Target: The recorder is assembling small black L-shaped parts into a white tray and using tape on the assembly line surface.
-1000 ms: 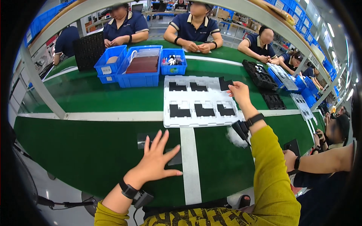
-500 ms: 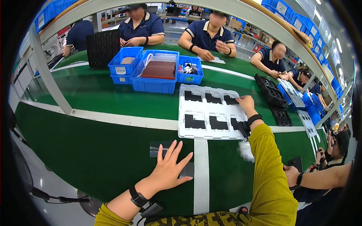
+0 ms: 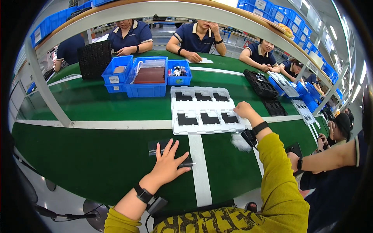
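Your left hand (image 3: pixel 163 169) is spread, fingers released, over the green table (image 3: pixel 85 159), beside a clear plastic piece (image 3: pixel 154 149). Your right hand (image 3: pixel 245 112) is at the right side of the white tray (image 3: pixel 211 131), fingers bent, near the lower-right black piece (image 3: pixel 230 117); can't tell if they grasp anything. Six black pieces lie in the tray, three per row.

- The tray (image 3: pixel 206 131) is lying on the table (image 3: pixel 89 159), holding flat pieces (image 3: pixel 187 120) (three near, three far).
- Bins (image 3: pixel 145 91) are standing beyond, leftward.
- Film (image 3: pixel 153 149) is lying nearer, also leftward.
- Plastic (image 3: pixel 240 143) is lying by the tray's near right corner.
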Demonstrator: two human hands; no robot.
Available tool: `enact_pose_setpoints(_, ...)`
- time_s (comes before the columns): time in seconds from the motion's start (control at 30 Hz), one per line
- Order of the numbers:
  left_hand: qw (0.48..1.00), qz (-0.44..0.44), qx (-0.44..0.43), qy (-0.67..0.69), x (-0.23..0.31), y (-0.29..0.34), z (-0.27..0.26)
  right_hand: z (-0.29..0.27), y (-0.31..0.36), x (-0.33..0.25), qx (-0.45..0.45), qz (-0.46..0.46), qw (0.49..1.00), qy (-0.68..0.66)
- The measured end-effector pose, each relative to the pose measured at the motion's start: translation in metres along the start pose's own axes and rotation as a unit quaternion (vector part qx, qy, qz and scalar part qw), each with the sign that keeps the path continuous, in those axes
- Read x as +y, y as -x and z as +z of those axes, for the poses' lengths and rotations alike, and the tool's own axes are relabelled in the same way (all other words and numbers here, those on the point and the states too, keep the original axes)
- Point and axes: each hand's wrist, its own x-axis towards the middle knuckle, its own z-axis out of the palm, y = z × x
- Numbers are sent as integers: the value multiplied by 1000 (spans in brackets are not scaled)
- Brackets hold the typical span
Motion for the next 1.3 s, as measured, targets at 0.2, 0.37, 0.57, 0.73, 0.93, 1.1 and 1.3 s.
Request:
enact_pose_setpoints(0.2, 986, -37, 154, 51, -28, -2, -15, -17, 128, -40, 52, -62, 924, -373)
enact_pose_setpoints(0.37, 963, -113, 243, 23, -73, 1, -33, -20, 218, -41, 50, -85, 855, -509)
enact_pose_setpoints(0.57, 987, -153, 33, -29, -68, 8, -24, -12, 247, -41, 16, -94, 857, -507)
enact_pose_setpoints(0.73, 975, -181, 119, 44, -81, 6, -16, -13, 242, -42, -18, -111, 864, -492)
enact_pose_setpoints(0.93, 904, -193, 286, 252, -110, 7, -7, 13, 195, -35, -115, -82, 864, -483)
enact_pose_setpoints(1.1, 870, -181, 279, 363, -108, 1, -10, 24, 170, -24, -118, -25, 856, -503)
enact_pose_setpoints(1.3, 732, -201, 430, 488, -102, 3, -25, 11, 148, -14, 32, 45, 766, -640)
